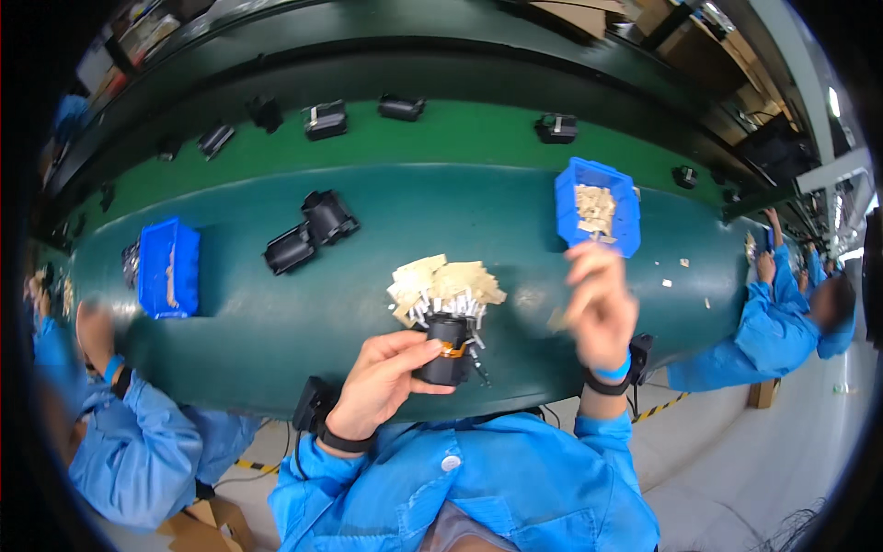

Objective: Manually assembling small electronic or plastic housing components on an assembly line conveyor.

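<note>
My left hand [379, 379] is closed around a black plastic housing [448, 368] with an orange strip across its side, thumb lying on the strip. Just beyond it, a heap of beige paper-like pieces [452, 279] with small white strips lies on the green table, partly hidden behind the housing. My right hand [604, 317] is smeared by motion, raised between the heap and a blue bin [628, 221] of beige pieces [595, 208]. A blurred beige patch shows beside its fingers; whether they grip anything cannot be made out.
Two black housings [328, 218] lie on the green table [386, 193], left of centre. A second blue bin [172, 267] stands farther left. More black housings [325, 120] line the green strip at the back. Co-workers in blue sit to the left and right.
</note>
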The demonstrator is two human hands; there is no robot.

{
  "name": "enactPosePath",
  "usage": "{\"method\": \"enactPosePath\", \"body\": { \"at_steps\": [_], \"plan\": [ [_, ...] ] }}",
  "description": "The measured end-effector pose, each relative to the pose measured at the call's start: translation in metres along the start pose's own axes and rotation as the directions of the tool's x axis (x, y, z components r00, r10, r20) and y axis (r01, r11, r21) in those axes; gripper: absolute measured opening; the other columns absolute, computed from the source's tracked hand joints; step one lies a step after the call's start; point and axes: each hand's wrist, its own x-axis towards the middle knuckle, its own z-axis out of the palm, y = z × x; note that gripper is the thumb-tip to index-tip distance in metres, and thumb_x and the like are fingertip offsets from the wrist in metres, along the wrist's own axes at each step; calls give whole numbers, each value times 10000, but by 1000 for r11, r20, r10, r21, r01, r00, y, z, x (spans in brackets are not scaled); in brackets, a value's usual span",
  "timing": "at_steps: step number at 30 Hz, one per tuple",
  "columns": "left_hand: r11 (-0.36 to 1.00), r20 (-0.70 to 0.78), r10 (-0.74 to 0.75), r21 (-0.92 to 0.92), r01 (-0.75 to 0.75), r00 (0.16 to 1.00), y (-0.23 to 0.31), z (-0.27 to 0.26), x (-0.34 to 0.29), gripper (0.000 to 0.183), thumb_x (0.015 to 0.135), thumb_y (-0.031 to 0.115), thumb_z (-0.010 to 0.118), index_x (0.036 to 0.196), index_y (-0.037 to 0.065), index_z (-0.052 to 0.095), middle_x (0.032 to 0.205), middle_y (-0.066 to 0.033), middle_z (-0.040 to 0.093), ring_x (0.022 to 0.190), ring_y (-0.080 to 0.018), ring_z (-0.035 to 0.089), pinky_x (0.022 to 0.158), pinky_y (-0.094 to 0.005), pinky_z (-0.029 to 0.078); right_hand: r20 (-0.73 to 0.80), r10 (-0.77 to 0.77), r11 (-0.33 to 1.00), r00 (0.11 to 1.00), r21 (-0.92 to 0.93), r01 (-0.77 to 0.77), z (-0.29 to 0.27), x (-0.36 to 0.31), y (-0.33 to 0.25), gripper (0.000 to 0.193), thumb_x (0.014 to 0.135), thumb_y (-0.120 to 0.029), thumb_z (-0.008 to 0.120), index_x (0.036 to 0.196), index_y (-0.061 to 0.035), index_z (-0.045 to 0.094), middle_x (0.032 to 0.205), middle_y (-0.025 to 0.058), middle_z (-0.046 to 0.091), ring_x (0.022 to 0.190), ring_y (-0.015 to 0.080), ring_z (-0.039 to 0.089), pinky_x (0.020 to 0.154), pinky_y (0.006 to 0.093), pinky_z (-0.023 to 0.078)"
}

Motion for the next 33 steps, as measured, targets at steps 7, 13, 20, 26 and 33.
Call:
{"method": "enactPosePath", "body": {
  "at_steps": [7,13,20,26,33],
  "plan": [
    [958,15,273,-102,-270,962,-15,-17,-8,166,921,9,524,1019,-79,624,1064,-175,638,922,-230,656,816,-414,580,-266,79,667,961,-702,-249,-32,-3,38,426,785,35,622,1200,-35,561,1107,139,562,969,262,563,788,347,456],
    [950,90,283,-166,-266,955,-18,1,-4,145,930,40,537,1009,-49,620,1107,-158,629,982,-209,629,940,-446,506,456,571,458,683,513,-726,54,-43,-24,617,776,45,699,1322,19,412,1141,92,574,1026,141,563,907,301,459],
    [762,-132,632,284,-581,764,-30,13,-6,332,816,-79,629,1112,1,503,1012,-104,569,902,-184,615,695,-292,568,335,634,375,697,655,-656,93,-40,-24,611,793,33,697,1323,33,392,1136,128,585,1054,168,573,892,306,484],
    [509,-55,791,612,-606,609,-23,22,-6,479,725,-169,651,1152,-34,479,1099,-89,429,995,-173,552,698,-247,586,312,636,473,706,566,-675,93,-44,-28,621,776,38,713,1315,45,404,1141,143,595,1021,178,597,872,303,506],
    [505,-27,804,558,-658,594,-24,11,-8,325,758,-148,645,1072,-74,603,1099,-95,456,938,-187,595,723,-286,598,330,646,509,688,486,-711,88,-43,-29,644,751,83,704,1319,60,401,1181,158,574,1083,197,572,930,319,481]
  ]
}}
